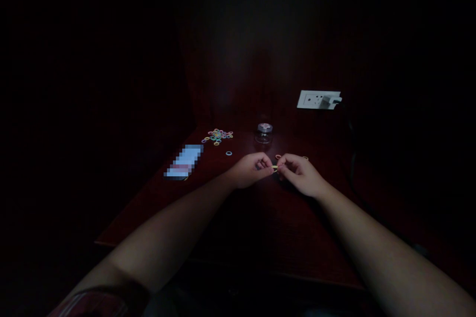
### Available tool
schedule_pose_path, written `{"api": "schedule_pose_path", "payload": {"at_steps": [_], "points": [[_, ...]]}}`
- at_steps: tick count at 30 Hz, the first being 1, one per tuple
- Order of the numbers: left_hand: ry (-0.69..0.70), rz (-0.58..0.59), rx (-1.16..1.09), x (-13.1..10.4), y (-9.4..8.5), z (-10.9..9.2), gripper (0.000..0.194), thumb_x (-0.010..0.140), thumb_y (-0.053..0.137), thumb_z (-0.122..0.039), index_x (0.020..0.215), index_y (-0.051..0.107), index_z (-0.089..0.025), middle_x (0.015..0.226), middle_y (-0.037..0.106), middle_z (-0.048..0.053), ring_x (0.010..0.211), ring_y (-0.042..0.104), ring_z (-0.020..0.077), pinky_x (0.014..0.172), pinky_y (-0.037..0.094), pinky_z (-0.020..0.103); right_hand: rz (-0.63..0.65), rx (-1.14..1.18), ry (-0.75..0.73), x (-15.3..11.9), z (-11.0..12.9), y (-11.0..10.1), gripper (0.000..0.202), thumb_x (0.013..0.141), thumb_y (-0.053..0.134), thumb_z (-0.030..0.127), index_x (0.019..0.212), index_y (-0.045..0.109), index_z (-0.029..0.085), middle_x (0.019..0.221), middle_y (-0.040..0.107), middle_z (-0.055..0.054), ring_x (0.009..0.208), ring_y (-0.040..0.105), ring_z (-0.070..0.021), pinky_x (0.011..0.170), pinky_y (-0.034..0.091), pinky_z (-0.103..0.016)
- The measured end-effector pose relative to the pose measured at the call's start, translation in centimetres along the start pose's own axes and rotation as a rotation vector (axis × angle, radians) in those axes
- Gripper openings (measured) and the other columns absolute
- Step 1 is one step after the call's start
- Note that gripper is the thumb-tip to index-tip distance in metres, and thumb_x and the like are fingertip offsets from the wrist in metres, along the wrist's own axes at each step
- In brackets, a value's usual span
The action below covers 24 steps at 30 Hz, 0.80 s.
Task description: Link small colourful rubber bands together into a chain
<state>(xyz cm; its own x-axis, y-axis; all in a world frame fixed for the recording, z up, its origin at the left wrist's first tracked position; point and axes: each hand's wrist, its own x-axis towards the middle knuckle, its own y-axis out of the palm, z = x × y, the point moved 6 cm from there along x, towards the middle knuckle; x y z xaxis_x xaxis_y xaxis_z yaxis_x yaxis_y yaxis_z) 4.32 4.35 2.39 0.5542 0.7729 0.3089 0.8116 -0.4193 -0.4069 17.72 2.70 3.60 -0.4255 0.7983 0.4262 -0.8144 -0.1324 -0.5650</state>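
Note:
A small yellow elastic hair tie (274, 167) is held between both hands above the dark red table. My left hand (253, 169) pinches its left side with thumb and fingers. On the other side, my right hand (300, 173) grips it the same way, fingers closed. A pinkish ring (278, 157) shows just behind the right hand, and part of a yellowish one (305, 158) lies beyond its knuckles. Left of the hands, a single blue hair tie (228, 153) lies apart from a pile of several colourful hair ties (217, 135).
A clear round jar with a lid (264, 131) stands behind the hands. To the left lies a lit, blurred phone (185, 161). On the back wall, a white socket (319, 99) has a plug and a dark cable running down the right. The table (260, 237) fades into darkness.

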Motion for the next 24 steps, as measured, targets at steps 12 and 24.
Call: {"api": "schedule_pose_path", "payload": {"at_steps": [12, 24], "points": [[-0.054, 0.034, -0.006, -0.18, 0.13, -0.27, 0.016, 0.077, 0.061, -0.028, 0.077, 0.057, -0.012, 0.063, 0.050, -0.003, 0.056, 0.041, 0.0066, 0.053, 0.033, 0.020, -0.004, 0.001, 0.019, -0.14, 0.03, -0.25, 0.016, 0.086, 0.051, 0.030, 0.076, 0.053, 0.019, 0.060, 0.057, 0.000, 0.057, 0.053, -0.0136, 0.062, 0.046, -0.028], [-0.001, -0.036, -0.009, 0.10, -0.18, 0.00, 0.016, 0.078, 0.061, -0.027, 0.081, 0.056, -0.012, 0.075, 0.058, 0.002, 0.067, 0.051, 0.0093, 0.063, 0.041, 0.023, 0.000, 0.058, 0.048, 0.02, 0.12, -0.01, 0.018, 0.086, 0.052, 0.033, 0.077, 0.055, 0.018, 0.059, 0.057, 0.000, 0.056, 0.055, -0.0137, 0.060, 0.047, -0.028]]}}
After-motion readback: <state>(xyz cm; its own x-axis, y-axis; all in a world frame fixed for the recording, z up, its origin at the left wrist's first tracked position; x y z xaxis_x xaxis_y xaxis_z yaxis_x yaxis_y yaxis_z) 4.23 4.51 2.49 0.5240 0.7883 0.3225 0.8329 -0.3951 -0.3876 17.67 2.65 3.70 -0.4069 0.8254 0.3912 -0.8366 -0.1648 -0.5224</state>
